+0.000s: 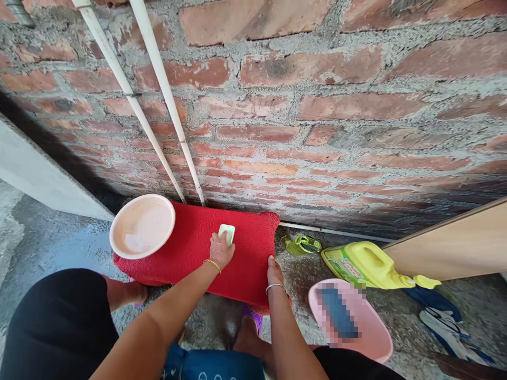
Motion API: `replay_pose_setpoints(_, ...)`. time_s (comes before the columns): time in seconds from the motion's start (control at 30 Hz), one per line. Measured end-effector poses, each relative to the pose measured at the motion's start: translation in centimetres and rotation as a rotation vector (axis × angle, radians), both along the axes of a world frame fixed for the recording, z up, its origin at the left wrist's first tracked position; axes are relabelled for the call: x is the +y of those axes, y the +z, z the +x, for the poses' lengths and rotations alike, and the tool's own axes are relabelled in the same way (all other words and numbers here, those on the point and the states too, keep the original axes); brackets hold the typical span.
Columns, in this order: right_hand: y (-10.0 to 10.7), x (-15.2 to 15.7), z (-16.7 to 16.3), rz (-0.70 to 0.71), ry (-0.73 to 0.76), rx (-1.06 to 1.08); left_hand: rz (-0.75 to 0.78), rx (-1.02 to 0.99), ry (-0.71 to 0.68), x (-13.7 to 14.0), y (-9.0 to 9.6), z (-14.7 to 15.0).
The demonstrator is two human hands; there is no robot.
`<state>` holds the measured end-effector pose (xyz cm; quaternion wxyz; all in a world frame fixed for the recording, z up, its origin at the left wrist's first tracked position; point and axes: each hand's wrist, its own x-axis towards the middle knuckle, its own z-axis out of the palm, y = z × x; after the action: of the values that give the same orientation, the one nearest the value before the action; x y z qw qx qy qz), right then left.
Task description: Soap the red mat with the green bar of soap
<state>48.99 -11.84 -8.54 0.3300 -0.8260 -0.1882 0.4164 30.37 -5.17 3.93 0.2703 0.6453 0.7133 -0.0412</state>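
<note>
A thick red cloth (pixel 241 264) with a nubby texture, perhaps a towel or mat, lies spread over a low flat support at the foot of the wall. My left hand (pixel 222 250) rests on it, closed around a small pale green block (pixel 227 232) with rounded corners. Whether this is a brush or a bar of soap I cannot tell. At the cloth's right edge, my right hand (pixel 275 272) grips the border, thumb on top and the other fingers mostly hidden. A pale pink basin (pixel 168 227) holding some water stands on the cloth's left end.
Right of the cloth are a green strapped item (pixel 299 246), a yellow detergent bottle (pixel 366 261) on its side, a pink tub (pixel 376 327) and shoes (pixel 447 330). Behind rises a brick wall (pixel 261 119) with white pipes (pixel 166 95). A board (pixel 455 240) leans at right.
</note>
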Motion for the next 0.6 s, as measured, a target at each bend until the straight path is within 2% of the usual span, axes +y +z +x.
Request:
replay_pose_setpoints(0.07, -0.2, -0.1, 0.0, 0.004, -0.001, -0.004, 0.004, 0.031, 0.009, 0.5, -0.1, 1.0)
replay_pose_setpoints(0.1, -0.2, 0.0, 0.0, 0.006, 0.001, -0.006, -0.001, 0.037, -0.03, 0.0, -0.4, 1.7)
replay_pose_setpoints(0.23, -0.1, 0.1, 0.0, -0.031, 0.017, -0.007, -0.056, 0.005, -0.407, -5.4, -2.6, 2.9)
replay_pose_setpoints(0.33, -0.1, 0.3, 0.0, -0.067, 0.021, -0.009, -0.113, -0.081, -0.612, -9.5, -3.9, 1.1)
replay_pose_setpoints(0.4, -0.1, 0.3, 0.0, -0.073, 0.02, -0.01, -0.161, -0.14, -0.685, -10.7, -3.9, -1.3)
replay_pose_setpoints(0.47, -0.3, 0.4, 0.0, -0.07, 0.017, -0.01, -0.124, -0.156, -0.623, -10.2, -3.5, -4.1)
replay_pose_setpoints(0.5, -0.3, 0.4, 0.1, -0.066, 0.014, -0.01, -0.068, -0.137, -0.523, -9.5, -3.1, -5.5)
replay_pose_setpoints(0.6, -0.5, 0.4, 0.2, -0.063, 0.005, -0.012, 0.123, -0.001, -0.107, -7.0, -2.2, -8.6)
